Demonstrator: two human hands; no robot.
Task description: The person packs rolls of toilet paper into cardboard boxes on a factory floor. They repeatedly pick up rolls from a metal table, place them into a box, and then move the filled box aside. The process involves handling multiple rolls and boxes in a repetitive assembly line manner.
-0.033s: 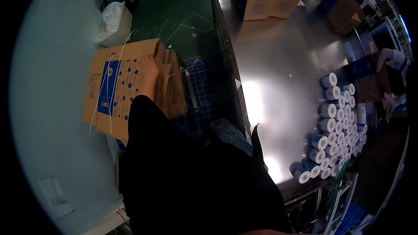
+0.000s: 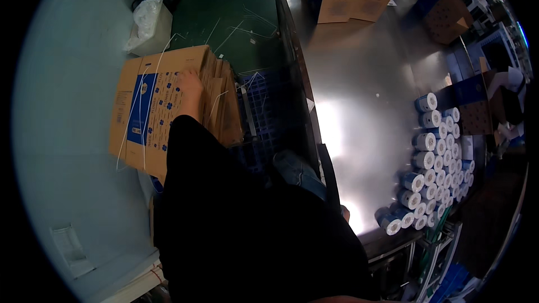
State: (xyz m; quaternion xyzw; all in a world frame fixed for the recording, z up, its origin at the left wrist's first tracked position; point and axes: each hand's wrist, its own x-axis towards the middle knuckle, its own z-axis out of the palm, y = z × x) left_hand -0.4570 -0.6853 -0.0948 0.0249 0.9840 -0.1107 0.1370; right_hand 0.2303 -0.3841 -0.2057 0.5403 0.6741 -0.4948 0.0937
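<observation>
While L hand (image 2: 191, 83) touches ctns (image 2: 158, 106) — tbl's (image 2: 359, 78) at R.

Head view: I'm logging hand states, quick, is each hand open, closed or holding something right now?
Left hand: open, resting against the brown, blue-printed cardboard carton.
Right hand: mostly hidden; cannot be told.

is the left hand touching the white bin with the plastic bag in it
Apart: the head view shows printed cardboard between the left hand and the white bin.
</observation>
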